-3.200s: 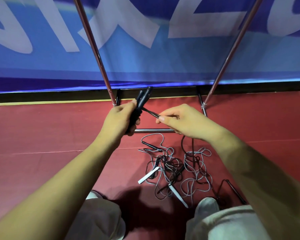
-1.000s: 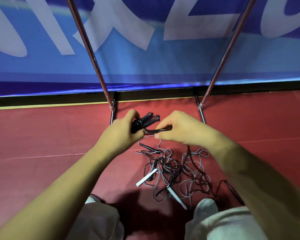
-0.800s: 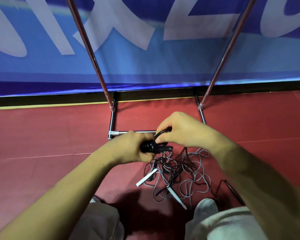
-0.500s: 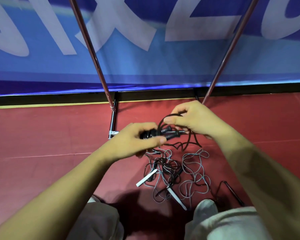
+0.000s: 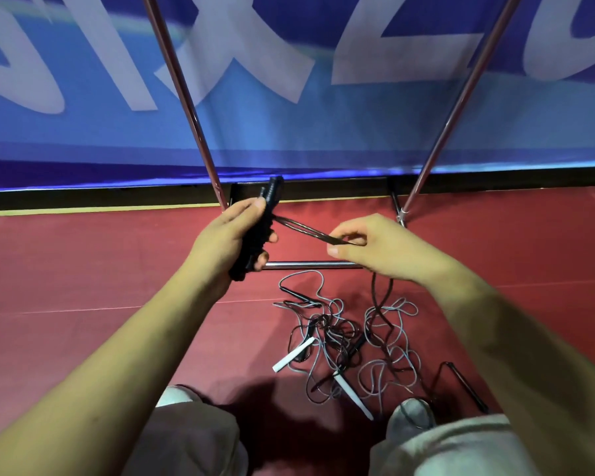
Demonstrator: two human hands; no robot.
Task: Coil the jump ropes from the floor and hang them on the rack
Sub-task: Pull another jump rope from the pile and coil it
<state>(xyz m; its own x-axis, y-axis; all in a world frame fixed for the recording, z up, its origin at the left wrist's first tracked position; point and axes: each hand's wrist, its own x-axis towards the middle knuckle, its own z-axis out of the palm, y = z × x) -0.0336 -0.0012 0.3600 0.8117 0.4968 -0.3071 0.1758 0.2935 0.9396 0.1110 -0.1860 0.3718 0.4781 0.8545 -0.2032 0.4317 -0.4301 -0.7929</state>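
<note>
Gripping two black handles side by side, the left hand sits just left of frame centre. Its fingers are clenched round them, with the handle tops poking up past the thumb and the butt ends out below the palm. The handles look ribbed, matte and dark.

From them a thin black cord runs taut, in doubled strands, rightward and slightly down to the right hand, which pinches it between thumb and fingertips. Below that hand a dark cord drops to the red floor and into the tangle.

The tangle lies lower centre-right: grey and black cords looped over each other, can't tell which strand belongs to which rope. One white handle lies tilted at its left edge. A second white handle points toward the bottom of the frame. A slim loose black handle lies just right of the heap.

The rack shows as two metal poles slanting up out of the top of the frame. Its base bar lies on the floor just behind the hands.

A blue banner with big white lettering fills the upper half. Pale trousers and a shoe show at the bottom edge.
</note>
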